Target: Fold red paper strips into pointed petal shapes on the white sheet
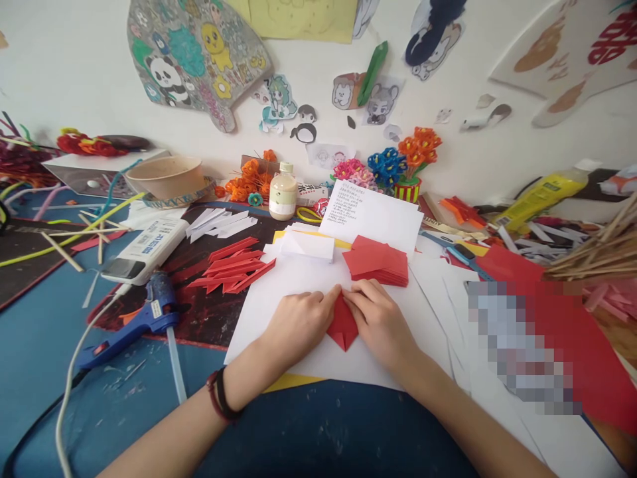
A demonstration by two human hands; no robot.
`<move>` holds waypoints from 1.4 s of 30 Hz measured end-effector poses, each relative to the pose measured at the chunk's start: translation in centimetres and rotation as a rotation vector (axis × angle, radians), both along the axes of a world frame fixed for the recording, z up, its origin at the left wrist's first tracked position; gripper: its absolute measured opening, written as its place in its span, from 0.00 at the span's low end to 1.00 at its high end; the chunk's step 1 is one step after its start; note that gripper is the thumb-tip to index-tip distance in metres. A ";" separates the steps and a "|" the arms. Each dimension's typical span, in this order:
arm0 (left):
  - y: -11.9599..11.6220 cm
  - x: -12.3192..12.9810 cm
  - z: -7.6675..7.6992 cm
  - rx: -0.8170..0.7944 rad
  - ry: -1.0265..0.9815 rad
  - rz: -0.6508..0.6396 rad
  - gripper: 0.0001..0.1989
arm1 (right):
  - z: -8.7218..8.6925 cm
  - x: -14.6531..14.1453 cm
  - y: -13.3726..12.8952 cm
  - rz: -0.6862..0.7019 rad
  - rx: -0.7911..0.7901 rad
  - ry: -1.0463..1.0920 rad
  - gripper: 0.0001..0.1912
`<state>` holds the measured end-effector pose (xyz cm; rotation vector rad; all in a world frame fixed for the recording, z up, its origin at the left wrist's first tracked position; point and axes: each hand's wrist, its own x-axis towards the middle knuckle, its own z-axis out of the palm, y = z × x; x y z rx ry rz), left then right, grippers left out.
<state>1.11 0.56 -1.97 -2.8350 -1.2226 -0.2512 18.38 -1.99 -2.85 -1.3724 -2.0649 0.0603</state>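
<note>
A small piece of red paper (344, 326), folded to a point toward me, lies on the white paper sheets (279, 345). My left hand (303, 325) is closed at its left side, the index fingertip pressing the far edge. Against the right side my right hand (381, 322) pinches the paper with thumb and fingers. Both sets of fingertips nearly meet at the top and hide that part of the fold. Just beyond my right hand sits a stack of red paper squares (381, 265). Folded red paper strips (233, 265) are piled beyond my left hand.
A blue glue gun (154, 309) and a white power strip (149, 252) with its cable lie left. Folded white paper (311, 244), a handwritten sheet (371, 216) and a small bottle (283, 192) stand behind. A yellow bottle (547, 196) and red sheets (517, 265) are right.
</note>
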 end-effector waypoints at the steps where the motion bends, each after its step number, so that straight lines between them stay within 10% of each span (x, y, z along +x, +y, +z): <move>1: 0.0 0.0 0.1 -0.005 0.014 -0.001 0.20 | 0.0 0.0 0.0 -0.004 0.000 -0.008 0.14; 14: -0.2 0.5 0.5 -0.063 0.020 0.036 0.19 | 1.2 0.8 -0.8 -0.015 -0.050 -0.323 0.14; 31: 1.0 0.5 0.9 -0.233 -0.376 0.261 0.11 | 0.3 0.1 -0.8 -0.110 0.080 -0.175 0.17; 42: 0.9 -0.3 1.5 -0.402 -0.550 0.032 0.07 | 2.0 1.3 -0.1 0.024 -0.412 0.355 0.06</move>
